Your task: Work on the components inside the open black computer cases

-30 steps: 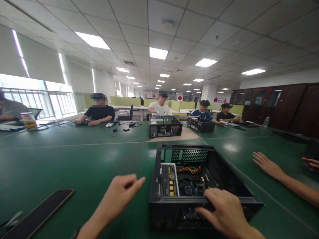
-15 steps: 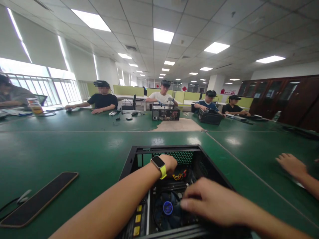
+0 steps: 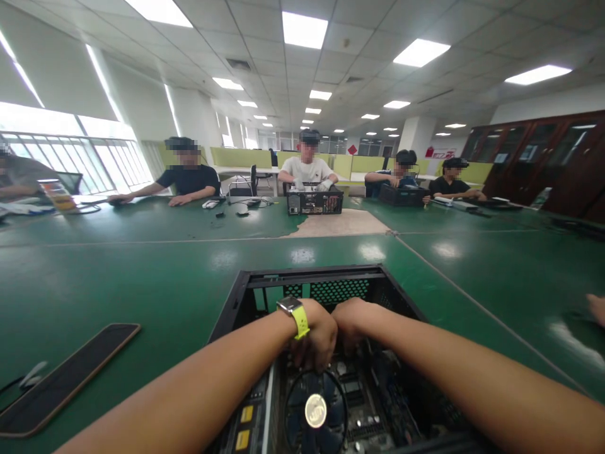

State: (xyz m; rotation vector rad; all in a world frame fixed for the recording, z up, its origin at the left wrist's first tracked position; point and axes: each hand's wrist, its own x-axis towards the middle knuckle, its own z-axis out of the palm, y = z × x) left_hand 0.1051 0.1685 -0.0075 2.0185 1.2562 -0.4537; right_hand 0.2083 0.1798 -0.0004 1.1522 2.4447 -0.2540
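Lying open on the green desk (image 3: pixel 142 277), toward its near edge, the black computer case (image 3: pixel 309 272) surrounds both your hands; its sides run from you toward the desk's far edge, but its near end is cut off, so you cannot tell whether that is its long axis. Inside, the round fan (image 3: pixel 316 411) lies on your side of both hands, just short of your left hand (image 3: pixel 319 334), the nearer of the two. The circuit board (image 3: pixel 362 403) spreads right of the fan, and the yellow-marked power supply (image 3: pixel 246 425) sits left of it, partly under your left forearm. Your left hand, below the watch (image 3: pixel 299 318), bends down into the case beside your right hand (image 3: pixel 352 318), the two touching or nearly so. Your fingertips are hidden, so you cannot tell whether either grip is wide, narrow or closed around something. Just beyond your knuckles stands the perforated wall (image 3: pixel 338 291). Farther out, a dark flat panel (image 3: pixel 70 381) slants across the desk well left of the case; toward the far edge, a co-worker (image 3: pixel 309 170) has both hands at a second case (image 3: pixel 314 203).
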